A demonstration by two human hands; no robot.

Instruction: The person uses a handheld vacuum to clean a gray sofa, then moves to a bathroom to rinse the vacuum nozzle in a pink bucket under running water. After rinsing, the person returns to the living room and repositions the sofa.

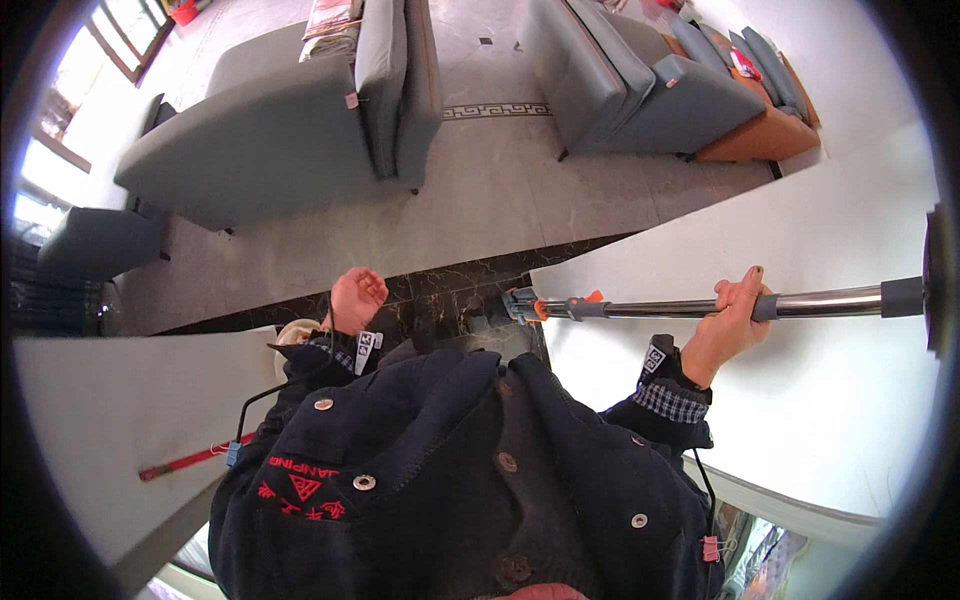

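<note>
My right hand (731, 322) is closed around a telescopic metal pole (660, 308) with grey collars, near the white wall on the right. At the pole's lower end is a grey and orange mop-like head (523, 305), by the dark marbled floor strip; its full shape is hard to make out. My left hand (358, 300) is raised before me, fingers loosely curled, with nothing visible in it. Just behind the left wrist, partly hidden by the sleeve, stands a pale bucket (289, 349).
A large grey sofa (262, 142) stands ahead on the left, and another grey sofa (637, 97) ahead on the right with an orange-brown section. A white wall (90, 405) with a red strip (196, 456) is at left. Grey tiles (487, 180) lie between.
</note>
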